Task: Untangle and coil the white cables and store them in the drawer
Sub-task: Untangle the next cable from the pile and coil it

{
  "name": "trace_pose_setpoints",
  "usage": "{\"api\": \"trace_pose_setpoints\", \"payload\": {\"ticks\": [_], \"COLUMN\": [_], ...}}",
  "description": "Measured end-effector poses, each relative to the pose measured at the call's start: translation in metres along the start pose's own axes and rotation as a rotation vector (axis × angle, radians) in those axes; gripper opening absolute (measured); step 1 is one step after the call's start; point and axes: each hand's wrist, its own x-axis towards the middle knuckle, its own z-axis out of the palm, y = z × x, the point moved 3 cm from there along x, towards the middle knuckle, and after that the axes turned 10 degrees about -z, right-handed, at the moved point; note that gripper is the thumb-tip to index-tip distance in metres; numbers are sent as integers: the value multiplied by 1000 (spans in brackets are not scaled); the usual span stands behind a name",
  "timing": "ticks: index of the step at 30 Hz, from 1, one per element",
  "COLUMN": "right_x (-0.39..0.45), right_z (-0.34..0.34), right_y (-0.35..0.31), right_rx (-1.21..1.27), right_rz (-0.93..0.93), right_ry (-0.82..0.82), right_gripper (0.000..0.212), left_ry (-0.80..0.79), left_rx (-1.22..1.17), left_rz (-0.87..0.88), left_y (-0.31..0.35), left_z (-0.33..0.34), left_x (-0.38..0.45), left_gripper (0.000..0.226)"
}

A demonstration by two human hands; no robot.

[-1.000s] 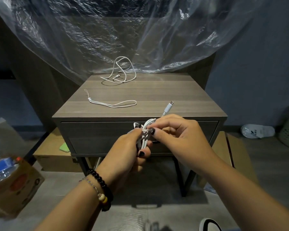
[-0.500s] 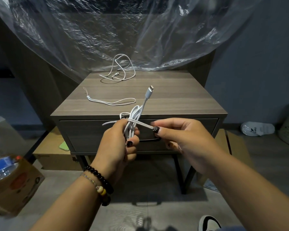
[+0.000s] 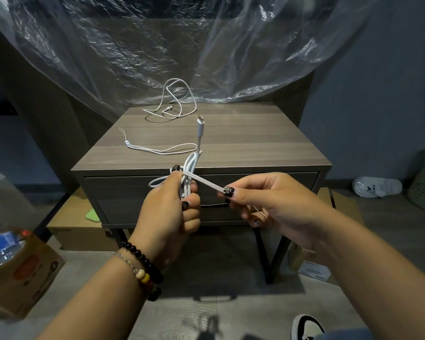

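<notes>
My left hand (image 3: 168,212) grips a folded bundle of white cable (image 3: 190,168) in front of the nightstand, one plug end sticking up above the fist. My right hand (image 3: 268,204) pinches the cable's free strand, which runs taut across the bundle towards the right. The nightstand's drawer (image 3: 268,185) is closed behind my hands. On the wooden top lie two more white cables: a loose tangled one (image 3: 174,104) at the back, and a thin looped one (image 3: 157,148) nearer the front left.
Clear plastic sheeting (image 3: 157,45) hangs over the back of the nightstand (image 3: 255,146). A cardboard box with a water bottle (image 3: 0,244) stands at lower left, flat boxes (image 3: 74,229) lie under the stand, and a white slipper (image 3: 375,187) rests on the floor at right.
My hands rose from below the drawer front, and the right hand drew the free strand out to the right, pulling it taut around the bundle. The plug end now points upward.
</notes>
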Motion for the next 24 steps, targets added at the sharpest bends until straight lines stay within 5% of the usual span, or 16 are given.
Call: {"api": "trace_pose_setpoints", "payload": {"ticks": [13, 20, 24], "right_x": [1, 6, 2], "right_z": [-11, -23, -24], "right_y": [-6, 1, 4], "right_rx": [-118, -516, -312], "right_rz": [-13, -2, 115], "right_ry": [-111, 8, -86], "right_gripper": [10, 8, 13], "left_ry": [-63, -151, -296], "left_rx": [-134, 302, 612], "left_rz": [-57, 125, 267], "left_y": [5, 3, -4], "left_z": [-2, 9, 8], "left_x": [-2, -16, -21], "left_gripper": [39, 43, 42]}}
